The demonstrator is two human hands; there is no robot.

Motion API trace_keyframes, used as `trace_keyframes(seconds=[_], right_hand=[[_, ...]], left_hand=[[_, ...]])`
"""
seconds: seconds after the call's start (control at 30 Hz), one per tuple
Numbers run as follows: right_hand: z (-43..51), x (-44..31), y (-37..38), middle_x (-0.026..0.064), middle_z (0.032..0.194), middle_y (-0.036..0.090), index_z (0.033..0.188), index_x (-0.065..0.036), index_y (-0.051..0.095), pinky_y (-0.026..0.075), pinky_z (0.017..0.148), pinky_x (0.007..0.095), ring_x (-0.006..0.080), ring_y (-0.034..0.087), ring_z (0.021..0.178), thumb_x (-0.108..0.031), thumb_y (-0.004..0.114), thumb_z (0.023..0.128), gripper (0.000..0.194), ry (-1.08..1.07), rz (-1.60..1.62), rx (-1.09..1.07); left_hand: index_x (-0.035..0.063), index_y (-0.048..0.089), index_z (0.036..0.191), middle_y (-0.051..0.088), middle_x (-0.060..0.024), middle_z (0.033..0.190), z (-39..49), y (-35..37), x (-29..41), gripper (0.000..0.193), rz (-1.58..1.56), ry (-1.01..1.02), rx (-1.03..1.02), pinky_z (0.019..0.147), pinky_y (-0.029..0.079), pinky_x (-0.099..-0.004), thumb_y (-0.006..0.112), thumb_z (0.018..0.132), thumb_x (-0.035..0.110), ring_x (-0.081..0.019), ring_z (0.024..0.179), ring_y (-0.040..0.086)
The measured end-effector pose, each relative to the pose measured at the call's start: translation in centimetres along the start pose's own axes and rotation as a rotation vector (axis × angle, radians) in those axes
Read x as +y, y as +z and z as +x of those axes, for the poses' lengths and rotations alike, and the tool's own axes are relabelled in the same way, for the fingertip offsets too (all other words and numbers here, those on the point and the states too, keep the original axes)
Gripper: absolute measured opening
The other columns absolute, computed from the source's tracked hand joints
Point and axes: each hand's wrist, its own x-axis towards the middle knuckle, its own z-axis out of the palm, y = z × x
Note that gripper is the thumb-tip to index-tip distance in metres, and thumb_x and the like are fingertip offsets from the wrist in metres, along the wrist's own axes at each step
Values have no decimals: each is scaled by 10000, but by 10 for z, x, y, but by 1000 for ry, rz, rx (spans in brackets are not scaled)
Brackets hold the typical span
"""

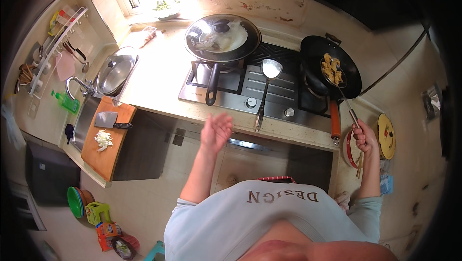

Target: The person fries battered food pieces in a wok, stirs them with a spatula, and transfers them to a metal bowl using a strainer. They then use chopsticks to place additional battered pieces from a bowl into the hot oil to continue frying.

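My right hand grips the metal handle of a skimmer on the right. Golden fried pieces lie in its bowl, over a black wok with an orange handle. Whether the skimmer touches the wok I cannot tell. Held in the air before the counter, my left hand has its fingers apart and nothing in them. Just beyond it is the black handle of a frying pan, which stands on the left burner under a glass lid. Between the burners lies a metal turner.
To the left, a wooden cutting board bears a cleaver and chopped white pieces, beside the sink faucet. A lidded metal pan sits behind. By my right forearm are a red-rimmed bowl, chopsticks and a yellow lid.
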Motion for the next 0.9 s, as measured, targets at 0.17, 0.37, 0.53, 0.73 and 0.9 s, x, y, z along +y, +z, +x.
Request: trace_keyframes(seconds=[0.17, 0.37, 0.53, 0.73, 0.9], right_hand=[[-9, 5, 2, -79, 554, 406, 826, -75, 512, 188, 271, 120, -24, 250, 353, -331, 476, 925, 277, -11, 12, 15], [-20, 13, 10, -81, 542, 388, 821, -81, 510, 177, 265, 123, -23, 241, 345, -332, 464, 930, 278, -45, 25, 28], [-32, 19, 17, -84, 539, 376, 817, -83, 507, 185, 262, 132, -23, 239, 342, -336, 469, 930, 280, -67, -23, 74], [-36, 28, 11, -82, 546, 379, 814, -85, 508, 193, 272, 126, -20, 257, 349, -335, 479, 927, 276, -102, -12, 19], [-32, 32, 1, -82, 548, 378, 815, -88, 509, 192, 278, 124, -21, 261, 353, -344, 478, 926, 281, -107, -6, -10]], left_hand=[[-24, 498, 1117, 591, -181, 1021, 31, 30, 54, 509, -94, 19, -236, 703, 529, -301, 388, 936, 439, -247, 811, 600], [-30, 478, 1163, 594, -81, 840, 54, 40, 69, 400, -161, -209, -310, 498, 425, -175, 484, 925, 292, -103, 610, 510], [38, 520, 959, 391, 54, 594, 60, 38, 69, 166, 1, -176, -201, 357, 218, -183, 467, 937, 195, -44, 401, 293], [38, 509, 954, 372, 50, 591, 52, 46, 79, 178, 88, -159, -176, 356, 203, -180, 450, 948, 206, -42, 402, 277], [32, 499, 962, 366, 46, 592, 47, 49, 82, 182, 103, -147, -170, 361, 200, -174, 449, 949, 206, -44, 407, 267]])
